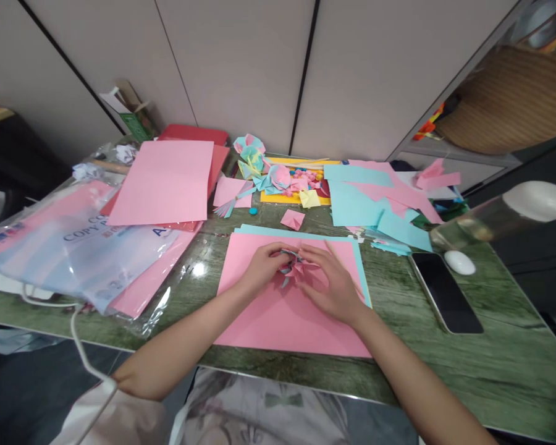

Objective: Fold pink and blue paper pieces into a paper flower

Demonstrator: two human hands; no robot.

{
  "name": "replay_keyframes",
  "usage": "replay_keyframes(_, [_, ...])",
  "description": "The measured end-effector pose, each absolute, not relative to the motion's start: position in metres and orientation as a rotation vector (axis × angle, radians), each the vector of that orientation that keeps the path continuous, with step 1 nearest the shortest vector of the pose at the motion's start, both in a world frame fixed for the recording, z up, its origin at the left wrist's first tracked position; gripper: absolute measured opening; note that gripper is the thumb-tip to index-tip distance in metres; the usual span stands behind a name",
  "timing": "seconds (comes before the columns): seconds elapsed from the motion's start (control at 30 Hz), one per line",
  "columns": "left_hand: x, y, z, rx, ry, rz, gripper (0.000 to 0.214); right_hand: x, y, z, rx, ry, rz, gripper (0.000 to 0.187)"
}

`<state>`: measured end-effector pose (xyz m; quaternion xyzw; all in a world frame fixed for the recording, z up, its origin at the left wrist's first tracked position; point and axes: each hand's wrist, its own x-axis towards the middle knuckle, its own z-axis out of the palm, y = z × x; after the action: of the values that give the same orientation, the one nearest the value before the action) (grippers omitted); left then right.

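Note:
Both my hands meet over a pink sheet of paper (278, 327) that lies on blue sheets. Between them is a small folded paper flower (298, 271) in pink and blue, partly hidden by the fingers. My left hand (265, 266) has its fingers curled round the flower's left side. On the other side my right hand (332, 285) grips it with thumb and fingers. A thin wooden stick (331, 249) lies beside the right hand on the paper. Just beyond the sheet sits a folded pink paper square (292, 220).
Finished-looking paper flowers (250, 151) and a yellow tray (269, 196) with small beads stand at the back. Blue and pink paper scraps (361, 201), a phone (446, 293), a white mouse-shaped object (460, 262) and a bottle (491, 216) are right. A plastic paper bag (88, 241) lies left.

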<state>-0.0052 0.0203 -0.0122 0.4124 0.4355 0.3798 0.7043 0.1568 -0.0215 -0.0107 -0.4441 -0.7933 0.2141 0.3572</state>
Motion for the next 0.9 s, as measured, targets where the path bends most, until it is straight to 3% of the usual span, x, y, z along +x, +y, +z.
replay_keyframes(0.2, [-0.003, 0.018, -0.015, 1.009, 0.968, 0.853, 0.018, 0.154, -0.018, -0.02, -1.244, -2.136, 0.137, 0.065])
replay_keyframes(0.33, [-0.003, 0.016, -0.014, 1.04, 0.959, 0.841, 0.015, 0.153, -0.016, -0.026, -1.309, -2.081, 0.077, 0.052])
replay_keyframes(0.7, [-0.004, 0.013, -0.009, 0.91, 0.834, 0.782, 0.023, 0.155, -0.011, -0.023, -1.391, -1.903, 0.464, 0.04])
replay_keyframes(0.9, [-0.008, 0.015, -0.007, 0.96, 0.839, 0.801, 0.027, 0.162, -0.012, -0.015, -1.32, -1.913, 0.629, 0.059])
